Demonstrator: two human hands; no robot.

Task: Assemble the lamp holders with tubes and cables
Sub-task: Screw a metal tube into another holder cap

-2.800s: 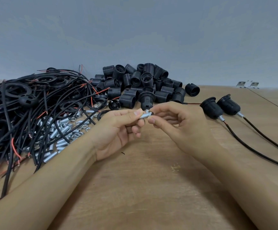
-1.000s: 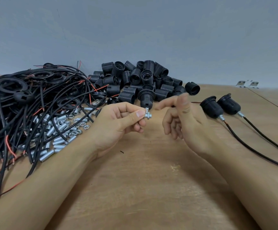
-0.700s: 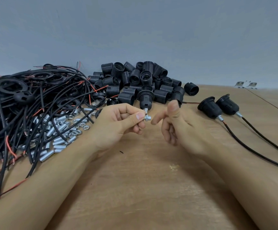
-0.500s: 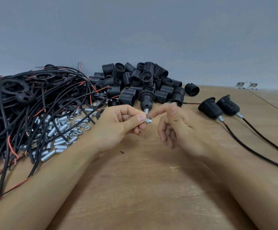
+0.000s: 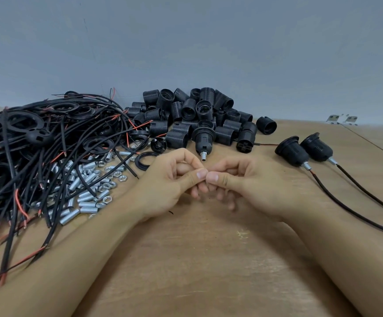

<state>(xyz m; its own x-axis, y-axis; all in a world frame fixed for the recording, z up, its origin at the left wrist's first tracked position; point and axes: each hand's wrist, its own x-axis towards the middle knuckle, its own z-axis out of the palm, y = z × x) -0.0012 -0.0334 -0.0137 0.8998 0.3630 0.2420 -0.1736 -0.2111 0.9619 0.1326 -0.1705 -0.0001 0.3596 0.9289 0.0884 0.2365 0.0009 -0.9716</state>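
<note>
While your left hand (image 5: 172, 181) and right hand (image 5: 238, 179) meet thumb to thumb, fingers curled, I cannot tell what they pinch, probably a small part for the holder (image 5: 203, 136) behind.

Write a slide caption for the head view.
Left hand and right hand meet fingertip to fingertip before a pile of lamp holders.

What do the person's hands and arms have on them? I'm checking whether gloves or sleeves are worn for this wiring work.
Nothing is worn: the left hand and right hand are bare, without gloves, rings or a watch. Both forearms are uncovered, with no sleeves in view.
</note>
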